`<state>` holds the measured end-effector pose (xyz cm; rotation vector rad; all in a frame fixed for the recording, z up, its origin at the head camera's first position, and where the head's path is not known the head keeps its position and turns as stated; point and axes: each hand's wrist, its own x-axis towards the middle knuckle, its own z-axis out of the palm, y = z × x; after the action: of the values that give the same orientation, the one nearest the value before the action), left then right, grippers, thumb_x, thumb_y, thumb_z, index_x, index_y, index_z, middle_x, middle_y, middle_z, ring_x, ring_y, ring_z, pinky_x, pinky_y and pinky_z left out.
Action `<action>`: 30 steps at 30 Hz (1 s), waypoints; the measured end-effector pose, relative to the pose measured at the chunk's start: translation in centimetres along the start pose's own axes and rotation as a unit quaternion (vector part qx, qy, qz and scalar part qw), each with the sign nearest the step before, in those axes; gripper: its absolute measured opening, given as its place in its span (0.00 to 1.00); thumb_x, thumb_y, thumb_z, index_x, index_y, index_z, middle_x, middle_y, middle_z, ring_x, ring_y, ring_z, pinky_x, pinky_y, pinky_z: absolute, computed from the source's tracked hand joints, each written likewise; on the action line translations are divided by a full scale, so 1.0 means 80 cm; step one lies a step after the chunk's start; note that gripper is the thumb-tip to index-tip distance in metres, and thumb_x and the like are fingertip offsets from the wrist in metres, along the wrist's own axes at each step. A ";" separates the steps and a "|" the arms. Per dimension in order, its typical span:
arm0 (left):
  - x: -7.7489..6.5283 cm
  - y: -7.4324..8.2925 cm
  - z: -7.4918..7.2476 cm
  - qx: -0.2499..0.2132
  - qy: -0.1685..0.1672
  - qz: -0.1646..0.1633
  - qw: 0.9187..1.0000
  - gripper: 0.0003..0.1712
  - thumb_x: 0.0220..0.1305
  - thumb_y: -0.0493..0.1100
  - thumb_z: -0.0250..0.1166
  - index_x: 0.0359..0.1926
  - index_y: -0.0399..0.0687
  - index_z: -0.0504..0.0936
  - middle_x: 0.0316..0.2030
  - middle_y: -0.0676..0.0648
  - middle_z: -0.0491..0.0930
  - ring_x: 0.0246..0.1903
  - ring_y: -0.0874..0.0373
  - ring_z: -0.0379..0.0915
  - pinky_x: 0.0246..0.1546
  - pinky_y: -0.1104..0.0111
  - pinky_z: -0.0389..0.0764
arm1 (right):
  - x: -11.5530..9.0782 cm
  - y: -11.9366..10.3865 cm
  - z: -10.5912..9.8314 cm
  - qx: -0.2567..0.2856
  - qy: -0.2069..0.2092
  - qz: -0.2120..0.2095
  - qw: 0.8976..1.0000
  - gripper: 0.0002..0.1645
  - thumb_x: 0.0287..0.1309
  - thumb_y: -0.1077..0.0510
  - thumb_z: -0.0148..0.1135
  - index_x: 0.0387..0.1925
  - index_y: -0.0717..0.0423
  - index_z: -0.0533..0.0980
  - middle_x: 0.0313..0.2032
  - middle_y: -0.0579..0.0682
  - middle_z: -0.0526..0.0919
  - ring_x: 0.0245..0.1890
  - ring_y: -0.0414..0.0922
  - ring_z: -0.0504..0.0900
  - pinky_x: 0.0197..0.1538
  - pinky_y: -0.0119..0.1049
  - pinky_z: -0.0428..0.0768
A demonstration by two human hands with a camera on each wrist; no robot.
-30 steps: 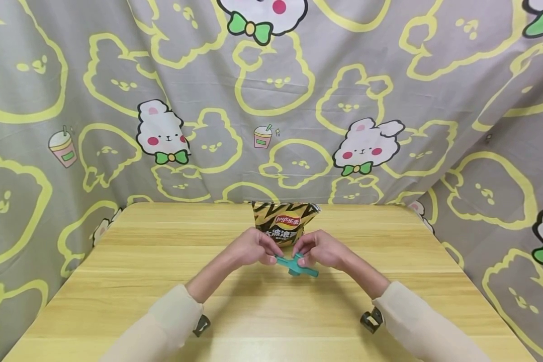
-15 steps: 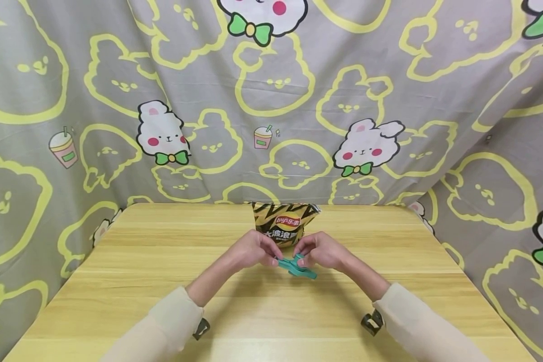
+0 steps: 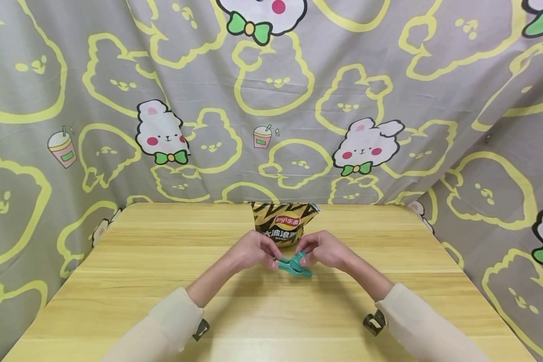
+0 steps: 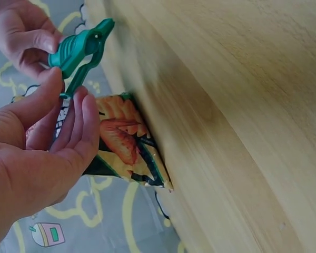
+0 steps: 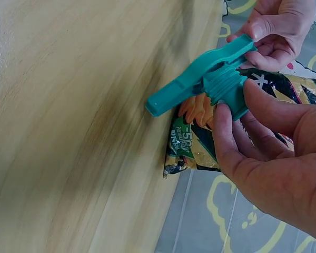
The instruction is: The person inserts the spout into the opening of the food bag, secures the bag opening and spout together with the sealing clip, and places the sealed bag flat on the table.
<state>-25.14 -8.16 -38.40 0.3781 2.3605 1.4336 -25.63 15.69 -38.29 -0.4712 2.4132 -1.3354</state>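
Observation:
A teal plastic bag clip (image 3: 294, 266) with a round ridged spout (image 5: 226, 89) is held between both hands in front of the chip bag. My left hand (image 3: 256, 250) pinches one end of the clip with thumb and fingers. The right hand (image 3: 324, 250) grips the ridged spout between thumb and fingertips. In the left wrist view, the two long arms of the clip (image 4: 84, 60) stand slightly apart near the left fingers. Just behind the hands, the black and gold Lay's chip bag (image 3: 282, 221) stands on the table, its lower part partly covered by them.
The light wooden table (image 3: 163, 231) spreads around the hands and chip bag. A grey curtain (image 3: 294, 186) with yellow outlines and white cartoon animals hangs behind and along both sides. Black wrist mounts (image 3: 373, 322) sit below the cream sleeves (image 3: 421, 322).
The clip has turned in the hands, its right end swinging a little left and its spout tilting upward. A gap between its arms now shows near the left fingers. The chip bag stays put.

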 end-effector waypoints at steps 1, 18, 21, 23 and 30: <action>0.000 -0.001 0.001 0.003 0.003 0.001 1.000 0.10 0.48 0.27 0.77 0.34 0.38 0.89 0.34 0.43 0.89 0.32 0.59 0.83 0.43 0.67 0.82 | 0.000 0.000 -0.001 0.001 0.001 0.001 1.000 0.12 0.49 0.68 0.71 0.39 0.62 0.84 0.38 0.54 0.88 0.40 0.44 0.84 0.50 0.42 0.83; 0.004 -0.022 0.018 0.040 0.039 -0.009 0.998 0.13 0.44 0.22 0.74 0.31 0.37 0.85 0.26 0.45 0.84 0.27 0.54 0.81 0.36 0.65 0.84 | -0.010 0.009 -0.014 0.006 0.027 0.013 1.000 0.13 0.52 0.66 0.73 0.42 0.63 0.83 0.39 0.54 0.88 0.43 0.44 0.84 0.54 0.45 0.82; 0.006 -0.026 0.019 0.054 0.042 -0.008 0.998 0.13 0.43 0.24 0.76 0.30 0.38 0.85 0.24 0.47 0.83 0.26 0.56 0.79 0.34 0.68 0.82 | -0.011 0.011 -0.015 0.006 0.025 0.014 1.000 0.13 0.53 0.65 0.72 0.42 0.63 0.83 0.39 0.55 0.87 0.43 0.45 0.84 0.54 0.46 0.82; 0.007 -0.028 0.020 0.057 0.045 -0.008 0.997 0.13 0.42 0.24 0.76 0.29 0.38 0.85 0.24 0.47 0.83 0.25 0.57 0.78 0.33 0.68 0.82 | -0.012 0.012 -0.016 0.008 0.024 0.016 1.000 0.13 0.54 0.65 0.72 0.43 0.63 0.83 0.39 0.55 0.87 0.43 0.45 0.84 0.53 0.45 0.82; 0.010 -0.031 0.024 0.074 0.054 -0.016 0.996 0.14 0.40 0.25 0.78 0.29 0.40 0.85 0.24 0.48 0.83 0.26 0.57 0.77 0.33 0.69 0.81 | -0.014 0.013 -0.016 0.010 0.021 0.019 1.000 0.13 0.54 0.65 0.72 0.43 0.63 0.83 0.39 0.56 0.87 0.42 0.45 0.83 0.53 0.45 0.81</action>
<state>-25.14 -7.46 -41.57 0.3067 2.5557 1.2999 -25.32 17.68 -38.35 -0.3936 2.4288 -1.3648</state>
